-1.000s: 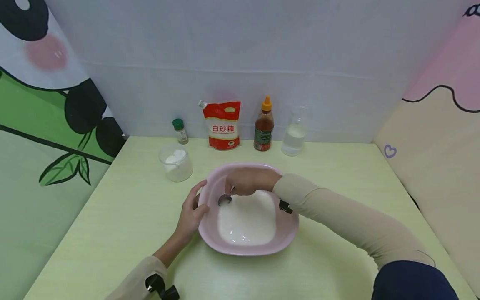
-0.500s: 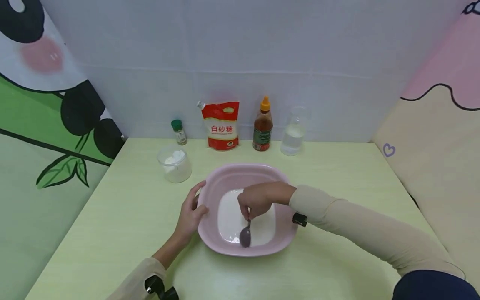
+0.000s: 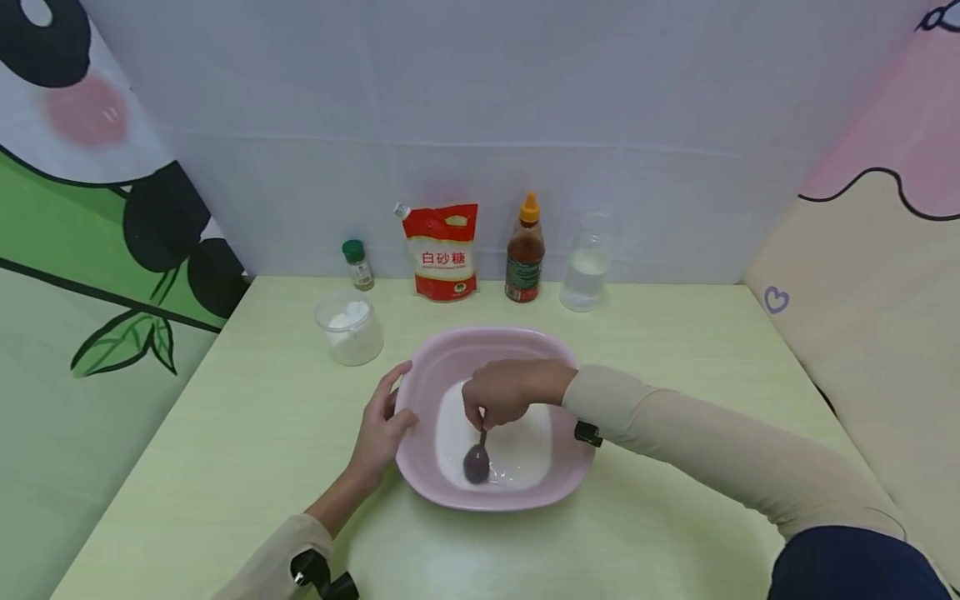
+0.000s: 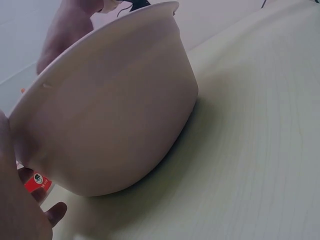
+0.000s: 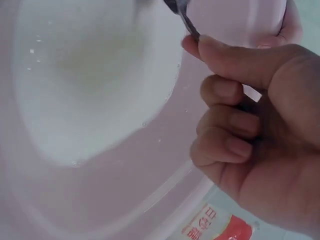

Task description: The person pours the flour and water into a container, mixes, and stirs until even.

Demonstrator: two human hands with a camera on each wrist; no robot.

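Observation:
A pink plastic basin (image 3: 495, 502) stands on the table with milky white liquid (image 3: 527, 454) in its bottom. At its left side my left hand (image 3: 381, 429) grips the rim, thumb on the near part; in the left wrist view several fingertips (image 4: 56, 214) show by the outer wall. My right hand (image 3: 498, 393) reaches over the basin and pinches a metal spoon (image 3: 476, 465) by its handle, bowl end pointing down toward me at the liquid. In the right wrist view thumb and forefinger hold the handle (image 5: 190, 26), the other fingers curled; the bowl is mostly cut off there.
Behind the basin stand a green-capped small jar (image 3: 358, 265), a red and white sugar pouch (image 3: 445, 252), a brown sauce bottle (image 3: 524, 258) and a glass bottle of clear liquid (image 3: 587, 271). A clear tub of white stuff (image 3: 350, 329) sits back left. A white sheet hangs behind.
The right hand has carried the spoon from the basin's far left toward its near middle, then slightly left and back. The left hand stays on the rim.

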